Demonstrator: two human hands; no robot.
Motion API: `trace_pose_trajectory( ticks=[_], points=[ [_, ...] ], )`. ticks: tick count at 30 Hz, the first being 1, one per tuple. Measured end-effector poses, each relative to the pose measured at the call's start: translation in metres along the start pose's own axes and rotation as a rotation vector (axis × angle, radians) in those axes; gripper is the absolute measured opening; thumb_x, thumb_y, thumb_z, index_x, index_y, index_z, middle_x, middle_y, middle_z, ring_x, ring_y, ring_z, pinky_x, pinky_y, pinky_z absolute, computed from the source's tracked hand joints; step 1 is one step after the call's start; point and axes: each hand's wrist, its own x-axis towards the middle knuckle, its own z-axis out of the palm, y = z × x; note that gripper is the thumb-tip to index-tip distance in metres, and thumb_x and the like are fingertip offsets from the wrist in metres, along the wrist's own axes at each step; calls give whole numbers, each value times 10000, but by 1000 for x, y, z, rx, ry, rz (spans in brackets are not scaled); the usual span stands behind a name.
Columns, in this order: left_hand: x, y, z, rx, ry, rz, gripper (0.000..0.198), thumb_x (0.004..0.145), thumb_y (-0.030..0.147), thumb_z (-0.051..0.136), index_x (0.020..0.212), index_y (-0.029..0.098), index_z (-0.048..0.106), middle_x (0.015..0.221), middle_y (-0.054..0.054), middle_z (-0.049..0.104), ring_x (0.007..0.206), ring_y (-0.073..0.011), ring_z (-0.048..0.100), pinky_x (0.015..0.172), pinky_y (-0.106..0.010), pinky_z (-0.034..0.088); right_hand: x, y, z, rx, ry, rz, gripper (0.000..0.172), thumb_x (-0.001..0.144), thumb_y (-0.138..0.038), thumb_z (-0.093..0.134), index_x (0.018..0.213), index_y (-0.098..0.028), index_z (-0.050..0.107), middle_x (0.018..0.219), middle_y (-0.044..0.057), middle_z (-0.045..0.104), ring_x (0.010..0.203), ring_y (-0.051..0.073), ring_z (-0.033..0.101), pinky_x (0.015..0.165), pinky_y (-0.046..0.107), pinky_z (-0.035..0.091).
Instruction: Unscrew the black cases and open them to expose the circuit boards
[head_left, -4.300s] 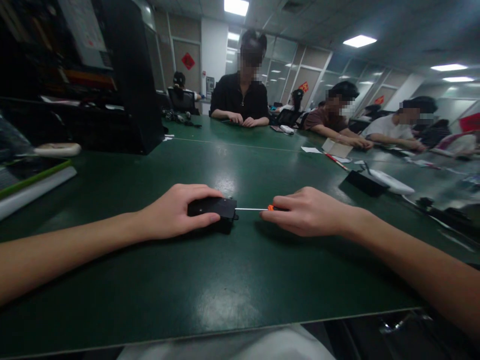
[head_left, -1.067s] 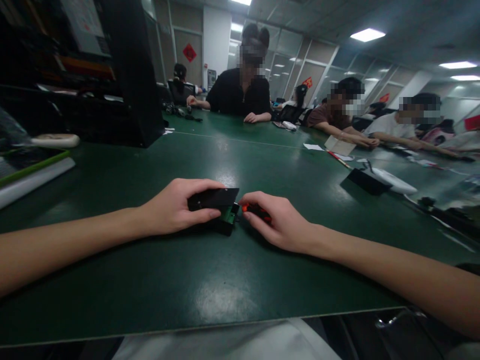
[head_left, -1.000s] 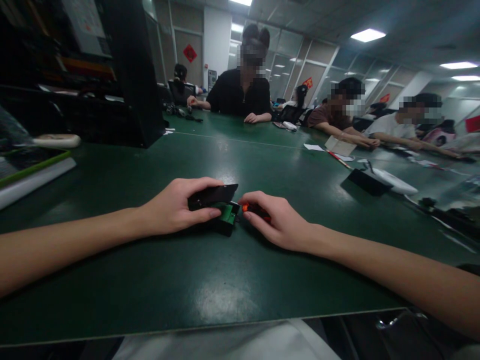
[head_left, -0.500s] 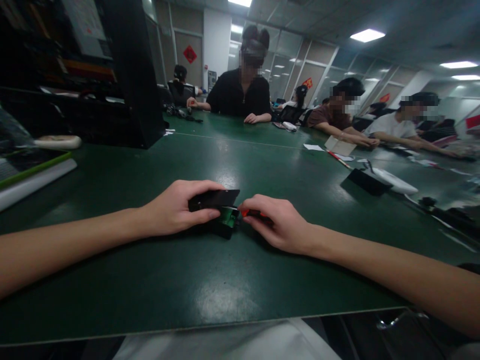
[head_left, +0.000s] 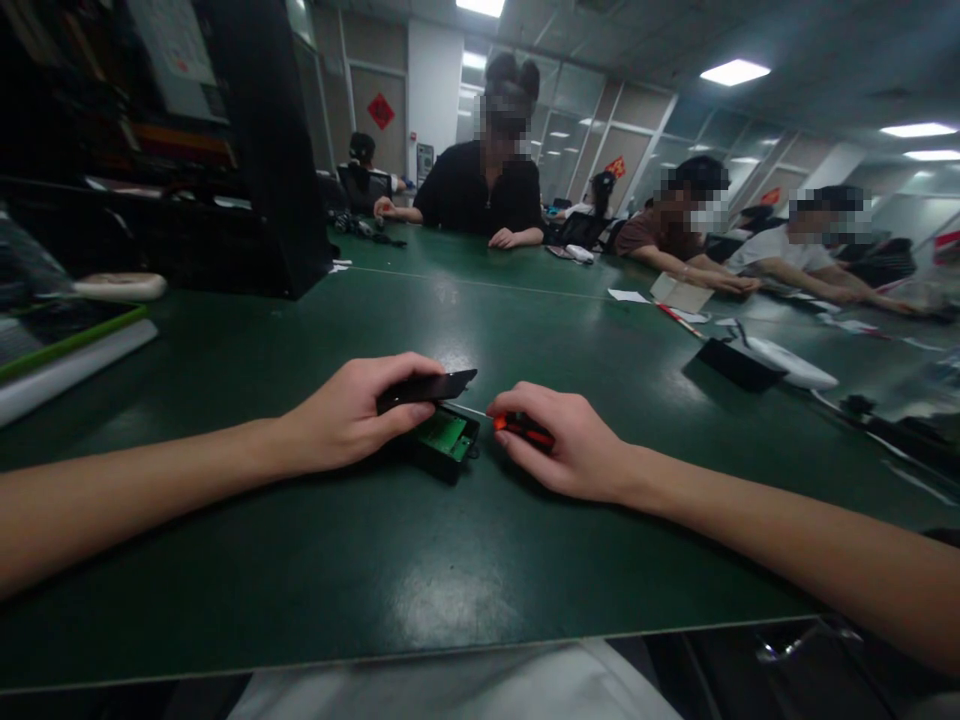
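Observation:
My left hand (head_left: 364, 410) is closed on a flat black cover (head_left: 442, 388), thumb below and fingers above. Under the cover a small black box (head_left: 448, 466) sits on the green table (head_left: 315, 560), its top uncovered at the right. A green circuit board (head_left: 445, 434) shows inside it, partly hidden by the left thumb. My right hand (head_left: 559, 440) grips a screwdriver (head_left: 525, 430) with a red and black handle. Its thin shaft points left toward the gap between cover and box; the tip is hidden there.
Left stand a black shelf frame (head_left: 259, 170) and a green-edged tray (head_left: 67, 345). A black block (head_left: 739, 365) and a white device (head_left: 791, 360) lie to the right. Across the table sits a person in black (head_left: 480, 185); other people sit at the far right.
The cover has lifted and tilted away from the box, baring more of the circuit board. My right hand has shifted slightly right, so the screwdriver's shaft and handle show more.

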Motion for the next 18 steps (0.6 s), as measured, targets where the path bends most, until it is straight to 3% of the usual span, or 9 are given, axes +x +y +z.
trace_pose_trajectory(
  ticks=[12,18],
  points=[
    [2,3,-1,36,64,56,285,905,368,623,1116,182,668,1125,-79,702,1008,-228,652,908,-324,509,-1,5,-1,-96,-36,95,204,912,-253,562,1089,-152,578,971,48,660,764,98,577,698,218,442],
    [3,-2,-1,-157,67,-117,332,940,453,590,1103,184,694,1011,-58,739,922,-225,687,832,-315,549,-1,9,-1,-103,-93,177,218,929,-278,544,1107,-157,586,1017,62,650,853,133,594,762,260,471]
  ],
)
